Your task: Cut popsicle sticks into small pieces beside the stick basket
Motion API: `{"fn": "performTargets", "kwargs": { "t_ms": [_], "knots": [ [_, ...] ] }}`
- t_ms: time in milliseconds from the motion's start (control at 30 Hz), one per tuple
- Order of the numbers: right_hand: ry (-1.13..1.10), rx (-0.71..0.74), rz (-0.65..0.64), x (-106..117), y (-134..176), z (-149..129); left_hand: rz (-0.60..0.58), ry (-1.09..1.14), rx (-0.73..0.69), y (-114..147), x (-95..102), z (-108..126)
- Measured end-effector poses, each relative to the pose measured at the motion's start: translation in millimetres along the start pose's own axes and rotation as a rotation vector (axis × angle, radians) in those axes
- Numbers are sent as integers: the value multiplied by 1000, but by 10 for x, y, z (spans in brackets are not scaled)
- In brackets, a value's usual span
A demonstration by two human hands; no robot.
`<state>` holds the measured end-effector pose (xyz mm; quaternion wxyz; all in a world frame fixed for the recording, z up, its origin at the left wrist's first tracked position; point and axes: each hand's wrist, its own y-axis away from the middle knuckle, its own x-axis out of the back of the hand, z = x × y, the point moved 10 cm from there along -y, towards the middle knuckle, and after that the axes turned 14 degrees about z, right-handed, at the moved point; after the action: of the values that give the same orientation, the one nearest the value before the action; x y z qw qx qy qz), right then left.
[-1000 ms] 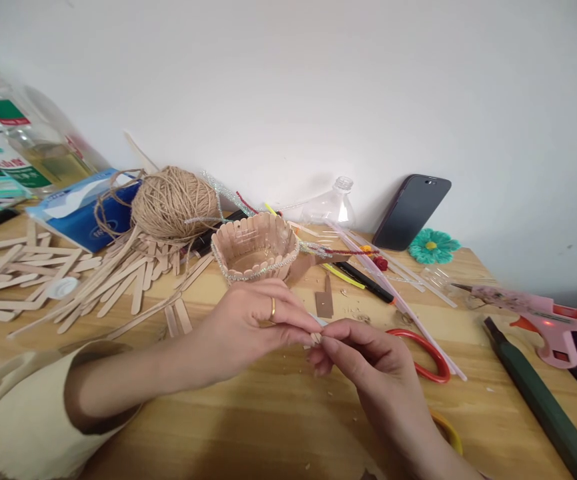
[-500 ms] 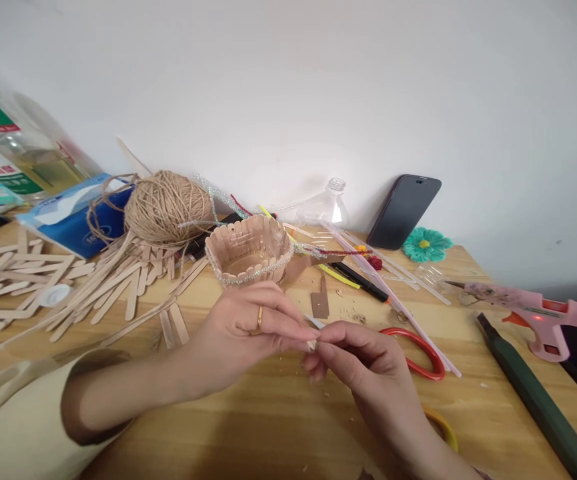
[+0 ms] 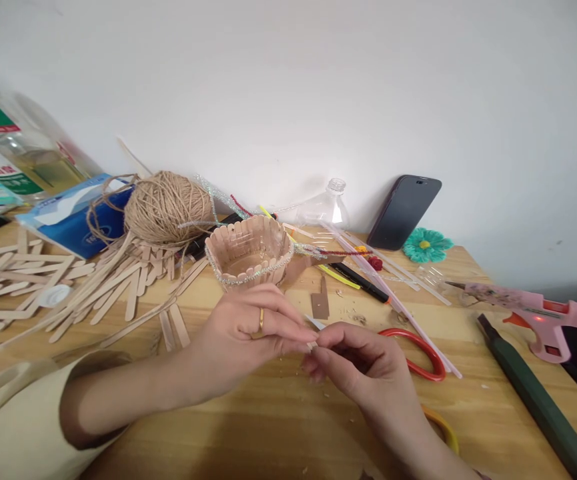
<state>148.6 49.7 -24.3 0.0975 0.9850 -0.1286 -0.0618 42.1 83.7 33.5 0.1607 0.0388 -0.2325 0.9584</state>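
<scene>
My left hand (image 3: 253, 327), with a gold ring, is closed in a pinch. My right hand (image 3: 368, 363) pinches from the other side, and the fingertips nearly meet. Between them sits a small pale piece (image 3: 312, 345), apparently wood, mostly hidden by the fingers. Beneath my right hand lie scissors with a red handle (image 3: 433, 370) and a yellow one (image 3: 441, 427); a blade tip (image 3: 313, 322) shows past the fingers. Just beyond my left hand stands a small basket of craft sticks (image 3: 248, 260) with a glittery cord around it.
Loose craft sticks (image 3: 133, 293) and a ball of twine (image 3: 168, 207) lie left. A cut bottle top (image 3: 325, 207) and a phone (image 3: 405, 212) stand by the wall. At right are a teal flower (image 3: 425, 245), a pink glue gun (image 3: 538, 310) and a dark green tool (image 3: 533, 393).
Both hands keep the same pinch at nearly the same spot, with only a tiny shift of the fingers. Everything else on the table stays put.
</scene>
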Motion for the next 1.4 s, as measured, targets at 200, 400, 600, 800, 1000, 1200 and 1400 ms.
{"fn": "performTargets", "kwargs": {
  "t_ms": [200, 400, 600, 800, 1000, 1200, 1400],
  "knots": [
    [38, -1, 0, 7, 0, 1, -20, 53, 114, 23, -18, -118],
    [75, 14, -4, 9, 2, -10, -72, 128, 546, 151, -83, -421],
    [123, 83, -86, -42, -3, 2, -102, 146, 756, 237, -145, -522],
    [130, 169, -97, -36, -23, -21, -46, 361, 937, 326, -201, -591],
    [154, 201, -88, -21, -29, -58, -42, 405, 924, 340, -206, -573],
    [162, 208, -79, -14, -28, -64, -26, 321, 882, 306, -156, -598],
    [141, 190, -82, -21, -22, -51, -38, 310, 900, 314, -148, -630]
  ]
}}
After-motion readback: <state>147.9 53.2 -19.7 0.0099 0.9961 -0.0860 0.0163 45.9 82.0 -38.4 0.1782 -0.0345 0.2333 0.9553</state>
